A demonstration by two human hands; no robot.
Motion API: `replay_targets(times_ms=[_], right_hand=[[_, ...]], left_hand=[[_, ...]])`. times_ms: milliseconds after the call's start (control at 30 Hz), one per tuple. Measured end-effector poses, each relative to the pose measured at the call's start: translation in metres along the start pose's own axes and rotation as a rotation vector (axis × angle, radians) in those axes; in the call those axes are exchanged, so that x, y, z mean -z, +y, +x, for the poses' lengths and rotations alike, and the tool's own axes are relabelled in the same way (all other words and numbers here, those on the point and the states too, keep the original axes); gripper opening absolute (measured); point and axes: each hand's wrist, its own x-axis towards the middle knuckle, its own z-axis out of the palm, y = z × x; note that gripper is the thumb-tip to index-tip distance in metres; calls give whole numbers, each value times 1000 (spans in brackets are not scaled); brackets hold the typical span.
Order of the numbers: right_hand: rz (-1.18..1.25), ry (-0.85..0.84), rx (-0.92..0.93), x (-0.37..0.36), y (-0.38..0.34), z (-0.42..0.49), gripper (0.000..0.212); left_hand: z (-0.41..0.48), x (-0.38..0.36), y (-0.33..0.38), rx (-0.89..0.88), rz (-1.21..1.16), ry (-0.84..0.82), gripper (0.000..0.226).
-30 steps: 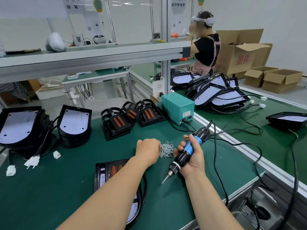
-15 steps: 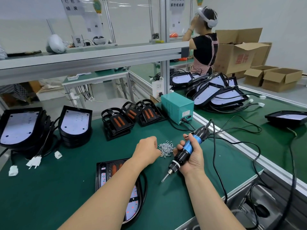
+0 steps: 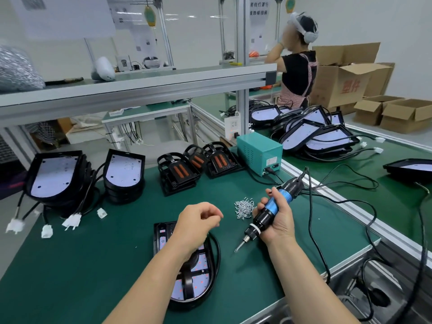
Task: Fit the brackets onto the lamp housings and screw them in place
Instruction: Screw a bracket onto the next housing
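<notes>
A black lamp housing (image 3: 201,282) lies face up on the green mat, partly under my left forearm, with a black bracket (image 3: 188,286) on it. Above the housing's far end, my left hand (image 3: 196,220) has its fingertips pinched together on something tiny, seemingly a screw. The pile of small silver screws (image 3: 244,208) lies just to its right. My right hand (image 3: 280,222) grips the blue-and-black electric screwdriver (image 3: 268,211), whose bit points down-left and hangs above the mat. Spare brackets (image 3: 177,174) with orange inserts stand stacked at the back.
Stacks of housings (image 3: 53,176) with white plugs fill the left. A teal power box (image 3: 259,153) sits behind the screws, its cable looping along the right edge. More housings (image 3: 315,134) lie on the neighbouring bench, where another person stands near cardboard boxes (image 3: 343,83).
My left hand has drawn back left from the screw pile, fingertips pinched. The right hand with the screwdriver has barely moved.
</notes>
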Motion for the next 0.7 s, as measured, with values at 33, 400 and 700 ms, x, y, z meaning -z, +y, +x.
replay_targets(times_ms=[33, 400, 700], right_hand=[[-3, -1, 3, -4, 1, -3, 28], [-71, 47, 97, -68, 9, -27, 32], [-172, -15, 193, -83, 14, -41, 31]], left_hand=[[-6, 3, 0, 7, -20, 1, 22], [-47, 19, -8, 36, -255, 13, 23], [-62, 23, -19, 87, -418, 71, 24]])
